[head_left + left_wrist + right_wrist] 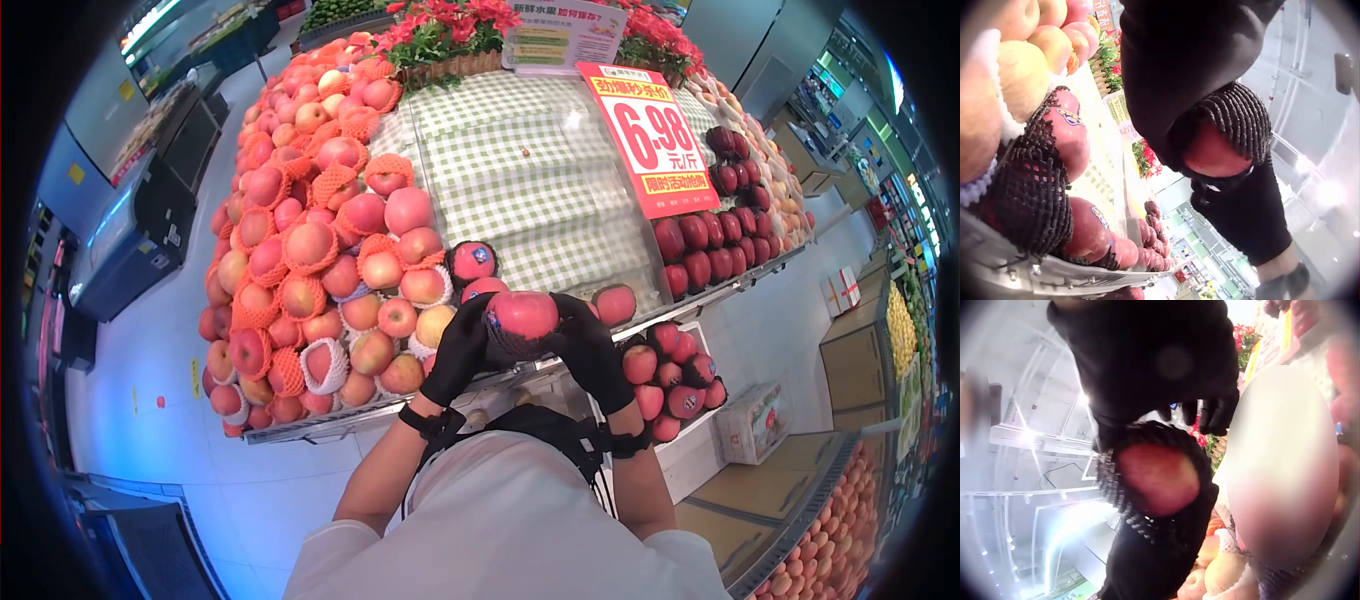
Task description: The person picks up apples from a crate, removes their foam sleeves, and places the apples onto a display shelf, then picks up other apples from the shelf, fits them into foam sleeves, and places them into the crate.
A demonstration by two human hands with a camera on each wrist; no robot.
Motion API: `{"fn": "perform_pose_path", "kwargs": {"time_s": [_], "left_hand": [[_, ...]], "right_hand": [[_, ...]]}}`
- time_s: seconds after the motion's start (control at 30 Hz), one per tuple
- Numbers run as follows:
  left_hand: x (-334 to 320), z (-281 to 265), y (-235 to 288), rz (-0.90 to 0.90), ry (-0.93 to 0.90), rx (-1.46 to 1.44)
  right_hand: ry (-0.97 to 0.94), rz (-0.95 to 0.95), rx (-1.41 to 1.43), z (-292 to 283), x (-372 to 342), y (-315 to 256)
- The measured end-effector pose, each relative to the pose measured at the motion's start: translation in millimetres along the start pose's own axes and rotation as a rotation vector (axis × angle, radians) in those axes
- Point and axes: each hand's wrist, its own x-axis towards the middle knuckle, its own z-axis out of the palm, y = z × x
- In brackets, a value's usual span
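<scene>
With fingers of left hand (462, 348) and right hand (592, 352) clamped on a netted apple (526, 316), holds it, in the head view, midway between, wider axis hand to hand, neither nearer, by the near edge of the checked surface (485, 185). Left wrist view: grips it close, fingertips hidden. Right wrist view: has it against the hand, some right fingertips apparently clear.

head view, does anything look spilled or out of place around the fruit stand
Two things look stray: a red spot on the floor left of the apple pile, and a brownish speck on the checked cloth. Both sit alone and are too small to identify. The held apple shows no plain damage.
</scene>
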Motion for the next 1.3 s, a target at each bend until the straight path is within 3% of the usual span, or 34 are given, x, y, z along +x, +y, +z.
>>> {"fn": "perform_pose_path", "kwargs": {"time_s": [0.1, 0.2, 0.3, 0.4, 0.5, 0.6, 0.7, 0.77, 0.83, 0.93, 1.03, 1.17, 1.3], "left_hand": [[-3.5, 3.5, 10.4, 0.1, -0.018, -0.049], [-13.1, 16.3, 29.1, 0.16, -0.037, -0.049], [-13.4, 19.8, 36.2, 0.238, -0.015, -0.033], [-6.8, 9.0, 37.8, 0.451, -0.064, 0.397], [-5.4, 7.6, 45.0, 0.473, -0.045, 0.507], [-2.2, 14.0, 70.3, 0.246, -0.267, 0.156], [-8.7, 22.4, 44.3, -0.031, -0.298, -0.016], [-11.4, 27.8, 26.4, 0.027, -0.296, 0.058], [-13.8, 33.2, 25.2, 0.03, -0.271, 0.051], [-4.1, 28.4, -17.8, -0.192, -0.186, -0.003], [5.9, 21.8, -41.0, -0.05, -0.008, 0.261], [14.0, -7.0, -27.9, -0.057, 0.201, -0.142], [6.3, -24.1, -15.1, -0.062, 0.264, -0.086]], "right_hand": [[-0.098, -0.001, 0.116, -3.8, -7.1, -11.4], [-0.008, -0.464, -0.235, 3.3, -12.1, -11.0], [-0.037, -0.516, -0.267, 7.9, -10.5, -21.1], [-0.133, -0.469, -0.324, 9.3, -7.6, -46.0], [0.133, -0.613, -0.393, 16.8, -14.4, -33.9], [0.13, -0.608, -0.305, 15.8, -6.1, -20.3], [0.091, -0.527, -0.413, 12.5, -7.9, -6.6], [-0.039, -0.546, -0.321, 0.9, -17.0, -25.1], [0.008, -0.501, -0.328, 1.1, -19.2, -20.6], [0.269, -0.386, -0.412, 12.2, -2.2, 40.8], [0.325, -0.319, -0.336, -8.8, 20.1, 64.0], [0.285, -0.359, -0.349, -43.8, 52.8, 67.9], [0.29, -0.394, -0.215, -65.4, 84.1, 67.1]]}}
